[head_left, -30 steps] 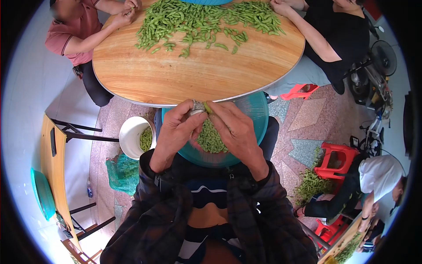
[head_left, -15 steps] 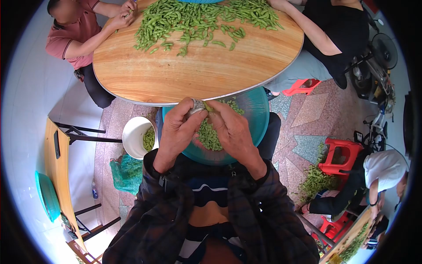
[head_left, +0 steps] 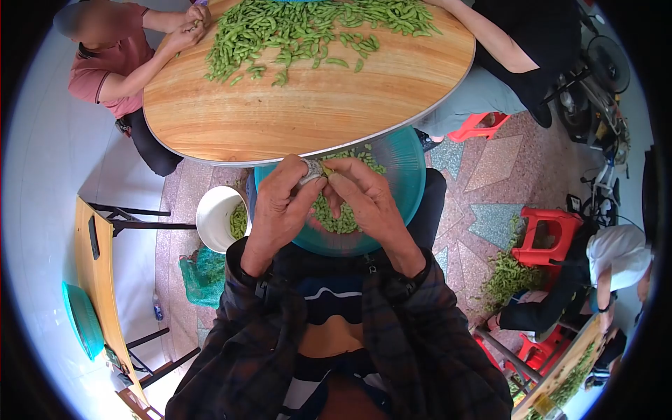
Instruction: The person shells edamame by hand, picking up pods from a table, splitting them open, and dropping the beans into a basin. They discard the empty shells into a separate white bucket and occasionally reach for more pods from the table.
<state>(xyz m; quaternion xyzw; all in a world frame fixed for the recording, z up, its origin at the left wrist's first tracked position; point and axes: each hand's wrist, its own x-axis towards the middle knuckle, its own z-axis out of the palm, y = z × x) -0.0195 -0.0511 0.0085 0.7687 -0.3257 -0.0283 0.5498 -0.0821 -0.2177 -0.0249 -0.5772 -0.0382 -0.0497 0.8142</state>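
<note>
My left hand (head_left: 278, 203) and my right hand (head_left: 371, 203) meet just below the table edge, fingers closed in a pinch. Between the fingertips is an edamame pod (head_left: 326, 170), small and mostly hidden. Pale wrapping (head_left: 312, 171) covers a finger of my left hand. Beneath both hands, a teal basin (head_left: 416, 185) sits at my lap with many shelled green beans (head_left: 337, 218) in it. On the wooden table (head_left: 301, 119) ahead lies a large heap of edamame pods (head_left: 269, 35).
A white bucket (head_left: 210, 213) with green pieces inside stands left, beside a green mesh bag (head_left: 204, 276). Two people sit at the table's far left and right. Red stools (head_left: 546, 238), a pile of greenery (head_left: 509, 280) and another person are at right.
The view has shifted slightly, and the table and basin sit a little higher and further left. My hands stay together on the pod, with the right fingers slightly repositioned.
</note>
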